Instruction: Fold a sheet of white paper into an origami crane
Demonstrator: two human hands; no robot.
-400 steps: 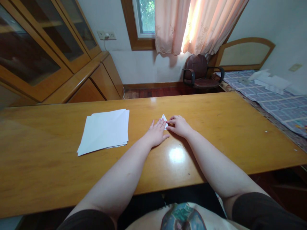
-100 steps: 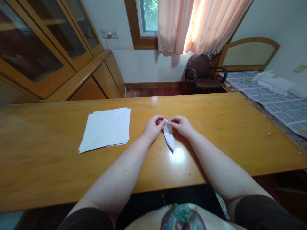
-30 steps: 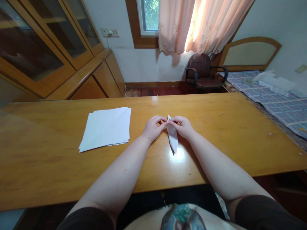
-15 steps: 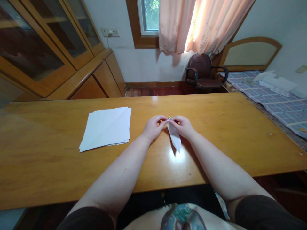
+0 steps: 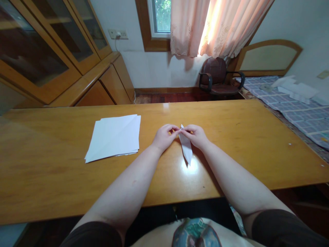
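White folded paper (image 5: 186, 149) is held at the table (image 5: 159, 185), its narrow pointed end directed toward the near edge; contact between that point and the surface cannot be confirmed. Near its far end, the paper is pinched between thumb and fingers of the left hand (image 5: 164, 138) and, just beside, between those of the right hand (image 5: 197, 136); a small tip is left exposed beyond the fingertips. Stacked sheets (image 5: 114, 137) are laid flat on the table, well apart from the left hand on its outer side. Past the table, a cabinet (image 5: 116, 80) is positioned at left, a chair (image 5: 213, 73) below the curtain (image 5: 189, 29), and a bed (image 5: 272, 97) at right.
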